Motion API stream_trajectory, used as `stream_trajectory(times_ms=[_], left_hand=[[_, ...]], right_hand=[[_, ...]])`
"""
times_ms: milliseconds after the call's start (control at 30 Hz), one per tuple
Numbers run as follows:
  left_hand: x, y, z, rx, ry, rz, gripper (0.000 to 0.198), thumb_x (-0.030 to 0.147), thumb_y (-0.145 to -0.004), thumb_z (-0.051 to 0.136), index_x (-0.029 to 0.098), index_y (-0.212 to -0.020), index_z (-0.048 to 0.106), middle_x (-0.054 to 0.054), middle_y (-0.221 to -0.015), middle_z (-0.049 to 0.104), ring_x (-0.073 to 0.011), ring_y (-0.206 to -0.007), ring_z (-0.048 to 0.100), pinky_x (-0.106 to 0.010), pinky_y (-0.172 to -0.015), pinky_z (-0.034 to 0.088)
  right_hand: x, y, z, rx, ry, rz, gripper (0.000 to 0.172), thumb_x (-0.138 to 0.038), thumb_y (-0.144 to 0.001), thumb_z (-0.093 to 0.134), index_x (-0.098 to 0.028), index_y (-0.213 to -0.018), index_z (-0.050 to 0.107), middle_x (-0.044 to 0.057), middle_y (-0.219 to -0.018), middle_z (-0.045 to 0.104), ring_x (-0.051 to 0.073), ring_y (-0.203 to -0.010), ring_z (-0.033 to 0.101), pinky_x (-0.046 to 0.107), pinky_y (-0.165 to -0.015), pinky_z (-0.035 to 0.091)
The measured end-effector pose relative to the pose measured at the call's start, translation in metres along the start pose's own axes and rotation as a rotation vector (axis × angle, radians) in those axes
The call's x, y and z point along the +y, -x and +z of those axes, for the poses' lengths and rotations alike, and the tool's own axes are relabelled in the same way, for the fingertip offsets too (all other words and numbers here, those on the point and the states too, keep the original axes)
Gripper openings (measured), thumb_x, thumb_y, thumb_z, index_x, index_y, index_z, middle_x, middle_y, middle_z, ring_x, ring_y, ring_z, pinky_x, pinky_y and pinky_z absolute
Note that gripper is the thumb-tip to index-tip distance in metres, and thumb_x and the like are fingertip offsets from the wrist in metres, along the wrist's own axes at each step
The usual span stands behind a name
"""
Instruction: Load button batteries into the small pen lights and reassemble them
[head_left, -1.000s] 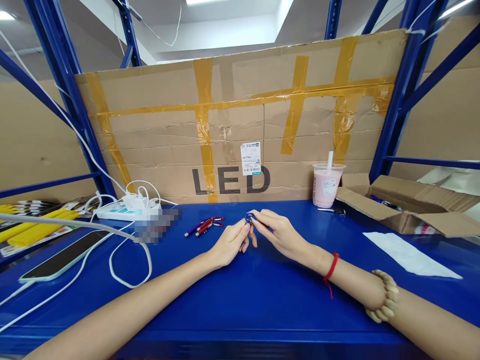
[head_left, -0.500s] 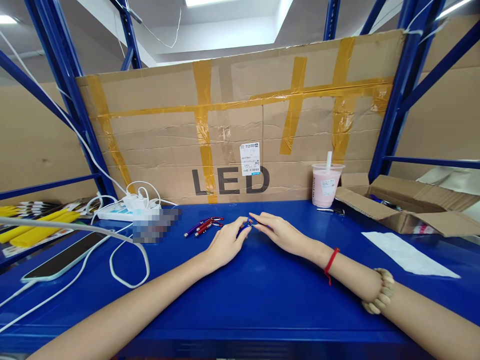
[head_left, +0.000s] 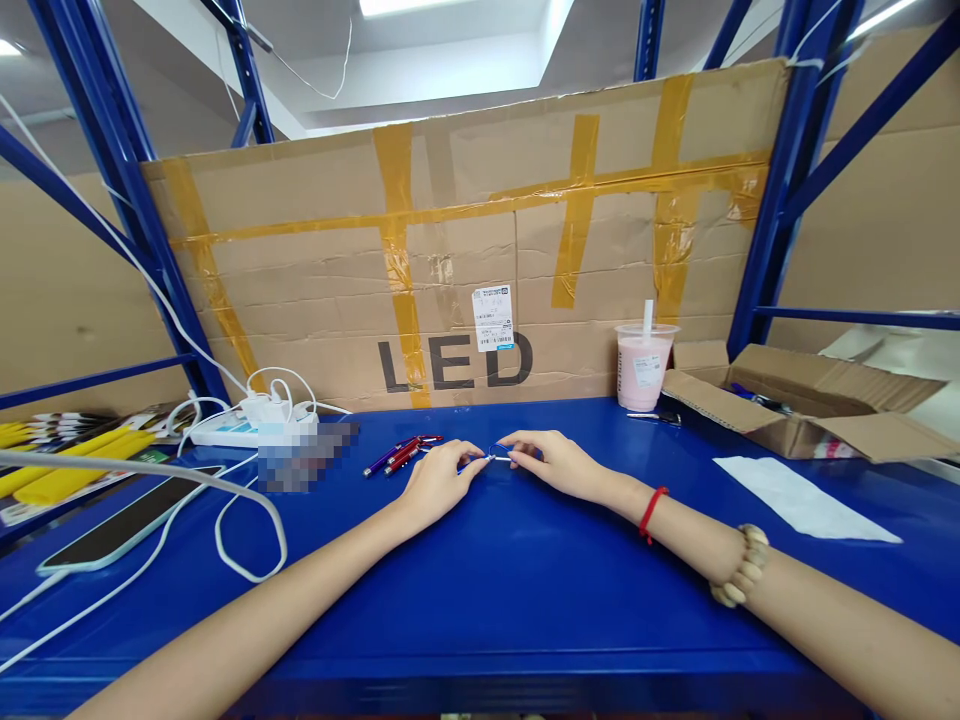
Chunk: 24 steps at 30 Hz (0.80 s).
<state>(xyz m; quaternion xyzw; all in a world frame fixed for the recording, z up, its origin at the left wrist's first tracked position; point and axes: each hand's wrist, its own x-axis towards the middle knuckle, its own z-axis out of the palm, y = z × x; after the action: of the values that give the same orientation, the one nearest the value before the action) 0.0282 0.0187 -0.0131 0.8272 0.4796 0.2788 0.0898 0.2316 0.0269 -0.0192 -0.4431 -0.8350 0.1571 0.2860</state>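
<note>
Near the middle of the blue table [head_left: 450, 590], my left hand [head_left: 441, 482] and my right hand [head_left: 559, 465] face each other, fingertips a little apart. Between them is a small ring with a thin, shiny piece [head_left: 498, 457], partly hidden by the fingers. The left thumb and fingers pinch its left side; the right thumb and fingers close on its other end. Its exact shape is too small to tell. Left of my left hand lie red and purple metal pens or small torches with clips [head_left: 401, 454].
A pink drink cup [head_left: 643, 372] stands at the back right, beside an open cardboard box [head_left: 802, 415]. White paper [head_left: 802, 498] lies at right. On the left are a phone [head_left: 127, 520], a power strip [head_left: 225, 430], looping white cables and yellow items [head_left: 82, 470].
The fingertips have moved slightly apart, and a pale, shiny piece now shows between them where mostly blue showed before. The whole view has shifted slightly.
</note>
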Motion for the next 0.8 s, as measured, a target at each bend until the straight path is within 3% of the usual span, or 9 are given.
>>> stream_trajectory(times_ms=[133, 233, 367, 600, 800], left_hand=[[0.004, -0.001, 0.001, 0.073, 0.147, 0.046, 0.024, 0.033, -0.087, 0.046, 0.017, -0.096, 0.062, -0.003, -0.088, 0.065, -0.0167, -0.081, 0.059, -0.027, -0.075, 0.044], [0.005, 0.001, 0.001, 0.107, 0.129, 0.073, 0.024, 0.034, -0.088, 0.045, 0.018, -0.099, 0.059, -0.003, -0.087, 0.062, -0.0162, -0.079, 0.057, -0.027, -0.072, 0.045], [0.001, 0.002, -0.003, 0.031, -0.104, 0.071, 0.026, 0.033, -0.090, 0.041, 0.020, -0.105, 0.058, -0.005, -0.095, 0.062, -0.0199, -0.090, 0.057, -0.032, -0.078, 0.044], [0.006, 0.004, -0.022, -0.182, -0.564, -0.063, 0.021, 0.026, -0.088, 0.044, 0.019, -0.100, 0.059, -0.007, -0.103, 0.063, -0.0213, -0.096, 0.060, -0.031, -0.080, 0.044], [0.012, 0.005, -0.034, -0.140, -0.716, -0.259, 0.020, 0.015, -0.082, 0.047, 0.008, -0.091, 0.063, -0.021, -0.094, 0.065, -0.0328, -0.091, 0.061, -0.038, -0.072, 0.044]], right_hand=[[-0.001, -0.001, 0.002, 0.027, -0.125, 0.029, 0.031, -0.033, -0.089, 0.040, -0.017, -0.111, 0.055, 0.001, -0.079, 0.064, 0.008, -0.060, 0.053, 0.021, -0.060, 0.041], [-0.002, -0.001, 0.002, 0.025, -0.208, 0.019, 0.033, -0.033, -0.090, 0.037, -0.013, -0.114, 0.051, 0.002, -0.075, 0.061, 0.006, -0.053, 0.047, 0.021, -0.057, 0.040], [0.001, -0.002, 0.001, 0.070, -0.153, -0.039, 0.030, -0.031, -0.088, 0.042, -0.015, -0.110, 0.054, 0.002, -0.079, 0.062, 0.008, -0.062, 0.051, 0.021, -0.062, 0.041], [0.004, -0.001, 0.000, -0.074, -0.039, -0.032, 0.025, -0.028, -0.085, 0.046, -0.019, -0.101, 0.063, 0.001, -0.076, 0.063, 0.010, -0.067, 0.056, 0.021, -0.061, 0.040], [-0.001, 0.004, -0.006, -0.122, 0.015, -0.040, 0.024, -0.027, -0.085, 0.046, -0.020, -0.098, 0.065, 0.001, -0.077, 0.064, 0.010, -0.068, 0.056, 0.020, -0.063, 0.040]])
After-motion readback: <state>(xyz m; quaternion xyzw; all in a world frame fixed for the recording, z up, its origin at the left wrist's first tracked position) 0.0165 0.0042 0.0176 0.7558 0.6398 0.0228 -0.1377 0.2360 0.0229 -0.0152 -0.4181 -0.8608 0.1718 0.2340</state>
